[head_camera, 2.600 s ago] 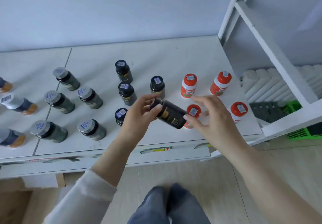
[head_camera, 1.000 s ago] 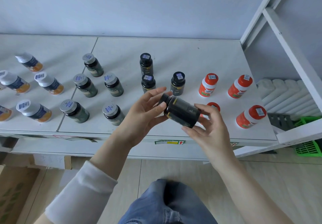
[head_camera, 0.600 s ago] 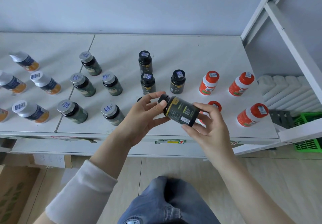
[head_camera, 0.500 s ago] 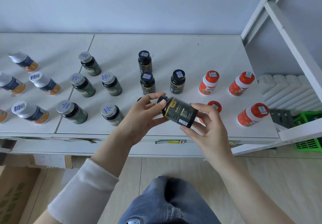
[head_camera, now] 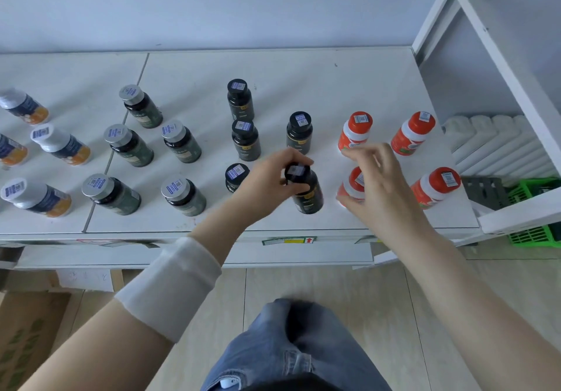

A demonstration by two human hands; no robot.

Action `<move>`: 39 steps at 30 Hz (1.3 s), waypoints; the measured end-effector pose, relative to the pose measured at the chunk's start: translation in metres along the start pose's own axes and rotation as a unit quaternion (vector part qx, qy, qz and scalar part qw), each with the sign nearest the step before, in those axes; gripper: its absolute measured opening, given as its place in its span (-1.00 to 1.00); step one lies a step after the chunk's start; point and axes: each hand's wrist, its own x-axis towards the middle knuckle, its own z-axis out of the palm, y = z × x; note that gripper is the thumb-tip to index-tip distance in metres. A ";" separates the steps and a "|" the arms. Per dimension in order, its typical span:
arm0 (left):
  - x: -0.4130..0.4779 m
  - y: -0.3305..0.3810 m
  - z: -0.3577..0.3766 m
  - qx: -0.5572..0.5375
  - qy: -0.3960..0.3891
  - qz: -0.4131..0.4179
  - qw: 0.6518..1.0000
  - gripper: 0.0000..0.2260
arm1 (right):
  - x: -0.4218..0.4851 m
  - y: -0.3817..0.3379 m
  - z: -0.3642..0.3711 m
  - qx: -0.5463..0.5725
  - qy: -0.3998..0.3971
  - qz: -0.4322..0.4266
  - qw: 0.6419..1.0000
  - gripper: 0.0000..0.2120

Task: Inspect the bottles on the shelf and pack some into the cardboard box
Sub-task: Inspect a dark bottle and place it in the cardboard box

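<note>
Black, with a barcode sticker on its cap, the bottle [head_camera: 306, 193] stands upright near the front edge of the white shelf [head_camera: 318, 68], between a second black bottle [head_camera: 236, 176] and an orange-capped bottle [head_camera: 352, 184]. The left hand [head_camera: 267, 181] curls its fingers round the cap, gripping it from above. The right hand [head_camera: 379, 184], blurred, hangs just beside it with fingers spread and loose, holding nothing, partly covering the orange-capped bottle. A cardboard box [head_camera: 27, 339] lies on the floor at lower left
</note>
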 end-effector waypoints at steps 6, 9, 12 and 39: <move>0.009 -0.011 0.016 0.127 -0.040 0.061 0.989 -0.70 | 0.011 0.007 -0.003 -0.074 -0.036 -0.007 0.997 -0.44; 0.009 -0.013 0.021 0.142 -0.037 0.064 0.987 -0.69 | 0.012 0.008 -0.004 -0.081 -0.045 0.003 0.996 -0.44; 0.008 -0.014 0.025 0.146 -0.025 0.061 0.987 -0.68 | 0.012 0.008 -0.003 -0.077 -0.050 -0.003 0.996 -0.44; -0.072 -0.021 -0.085 -0.387 0.099 -0.057 0.915 -0.90 | -0.002 -0.102 0.042 0.468 -0.038 0.077 0.880 -0.41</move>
